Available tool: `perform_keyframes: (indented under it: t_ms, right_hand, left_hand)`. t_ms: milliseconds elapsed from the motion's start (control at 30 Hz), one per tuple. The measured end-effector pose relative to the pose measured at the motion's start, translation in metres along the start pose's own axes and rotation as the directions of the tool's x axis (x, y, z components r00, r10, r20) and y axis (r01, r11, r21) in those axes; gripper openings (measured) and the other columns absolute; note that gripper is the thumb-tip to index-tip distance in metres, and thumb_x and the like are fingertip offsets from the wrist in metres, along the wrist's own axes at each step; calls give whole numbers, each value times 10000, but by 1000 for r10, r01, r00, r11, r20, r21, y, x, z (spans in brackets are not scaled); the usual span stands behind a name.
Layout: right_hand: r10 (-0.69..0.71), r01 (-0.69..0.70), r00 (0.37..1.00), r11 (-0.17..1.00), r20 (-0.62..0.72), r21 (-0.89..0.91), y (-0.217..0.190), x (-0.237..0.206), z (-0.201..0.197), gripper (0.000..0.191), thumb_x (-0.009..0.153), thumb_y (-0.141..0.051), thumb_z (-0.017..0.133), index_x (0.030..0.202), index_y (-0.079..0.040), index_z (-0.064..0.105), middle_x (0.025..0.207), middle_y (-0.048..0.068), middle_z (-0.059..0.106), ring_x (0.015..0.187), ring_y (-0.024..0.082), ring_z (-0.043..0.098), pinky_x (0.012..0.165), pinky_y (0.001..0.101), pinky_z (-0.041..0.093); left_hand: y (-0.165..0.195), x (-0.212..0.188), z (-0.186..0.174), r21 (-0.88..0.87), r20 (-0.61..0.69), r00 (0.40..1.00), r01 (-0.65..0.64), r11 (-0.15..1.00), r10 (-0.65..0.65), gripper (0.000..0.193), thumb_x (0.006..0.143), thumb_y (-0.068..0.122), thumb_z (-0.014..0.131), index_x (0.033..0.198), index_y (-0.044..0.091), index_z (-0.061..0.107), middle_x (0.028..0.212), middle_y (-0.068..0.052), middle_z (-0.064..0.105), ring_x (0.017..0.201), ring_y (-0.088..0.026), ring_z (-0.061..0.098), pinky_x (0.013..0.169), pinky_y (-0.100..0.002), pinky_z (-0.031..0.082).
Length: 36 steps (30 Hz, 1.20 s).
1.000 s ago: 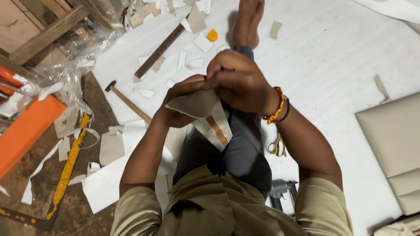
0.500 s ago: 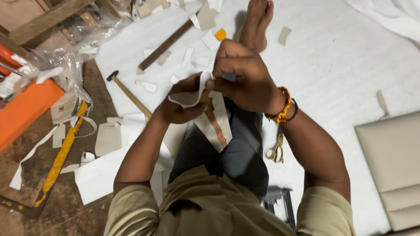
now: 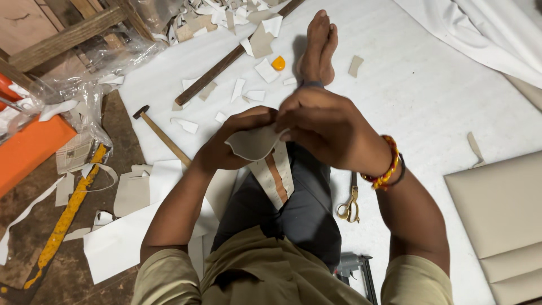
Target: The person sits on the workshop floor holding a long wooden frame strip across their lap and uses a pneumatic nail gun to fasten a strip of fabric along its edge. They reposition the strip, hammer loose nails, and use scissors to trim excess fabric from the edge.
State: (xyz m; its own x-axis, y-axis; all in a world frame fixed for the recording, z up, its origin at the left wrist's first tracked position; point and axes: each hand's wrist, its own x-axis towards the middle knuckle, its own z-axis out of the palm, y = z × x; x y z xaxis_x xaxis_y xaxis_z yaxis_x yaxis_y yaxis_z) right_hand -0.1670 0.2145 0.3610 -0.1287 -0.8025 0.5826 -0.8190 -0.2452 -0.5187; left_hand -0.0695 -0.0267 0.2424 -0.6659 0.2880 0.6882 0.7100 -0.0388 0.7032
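Both our hands closed on a curled beige strip, held above our outstretched leg.

From the head camera we look straight down: our left hand (image 3: 226, 148) comes in with the forearm angled up from the lower left, fingers wrapped under the pale beige strip (image 3: 257, 144) and pinching its curved upper end. Our right hand (image 3: 324, 127) arches over from the right, wrist bent, knuckles up, fingers curled down onto the same end, a red and yellow bracelet (image 3: 385, 164) at the wrist. The strip's lower part, with a brown stripe, hangs down onto our grey trouser leg (image 3: 307, 197). Scissors (image 3: 351, 202) lie just right of the leg on the white sheet (image 3: 429, 101), a hammer (image 3: 161, 134) to the left, paper scraps near our bare foot (image 3: 317, 48).
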Motion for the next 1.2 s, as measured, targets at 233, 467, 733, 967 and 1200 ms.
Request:
perform_keyframes:
  t_ms: [233, 467, 733, 967, 1200]
  right_hand:
    - [9, -49, 964, 989, -267, -143, -3, -53, 51, 263, 735, 130, 601, 942, -16, 671, 1070, 115, 668, 1044, 300, 671, 904, 405, 559]
    - [223, -133, 857, 967, -465, 220, -3, -77, 90, 213, 860, 130, 527, 1030, 62, 636, 1133, 188, 594, 1026, 201, 665, 870, 334, 582]
    - [608, -465, 771, 740, -187, 486, -30, -69, 76, 198, 902, -166, 569, 1000, -4, 628, 758, 6, 608, 667, 54, 528, 556, 221, 444]
    - [854, -611, 518, 342, 35, 714, -55, -68, 85, 338, 1036, -271, 586, 807, -23, 585, 548, -29, 521, 460, 48, 441, 435, 248, 335]
    - [773, -587, 627, 551, -98, 593, -29, -94, 104, 325, 1075, -254, 582, 846, -26, 619, 619, -21, 526, 558, 42, 472, 493, 235, 392]
  left_hand:
    - [32, 17, 1, 308, 114, 981, 117, 944, -158, 880, 815, 109, 801, 1606, 195, 424, 1435, -131, 604, 1278, -315, 668, 1092, -381, 538]
    - [64, 20, 10, 422, 110, 921, 297, 857, -373, 888, 773, 121, 823, 1573, 139, 438, 1522, -140, 534, 1282, -305, 660, 1062, -360, 542]
    - [77, 19, 19, 527, 143, 869, 337, 780, -473, 1057, 547, 62, 716, 1562, 112, 423, 1547, -150, 507, 1416, -325, 525, 1139, -390, 472]
    - [83, 22, 26, 534, 164, 907, 248, 808, -388, 971, 640, 170, 817, 1534, 80, 449, 1529, -154, 524, 1394, -339, 543, 1131, -410, 491]
    - [87, 22, 24, 564, 224, 910, 172, 808, -350, 910, 716, 167, 783, 1548, 34, 439, 1553, -174, 529, 1400, -378, 571, 1106, -406, 533]
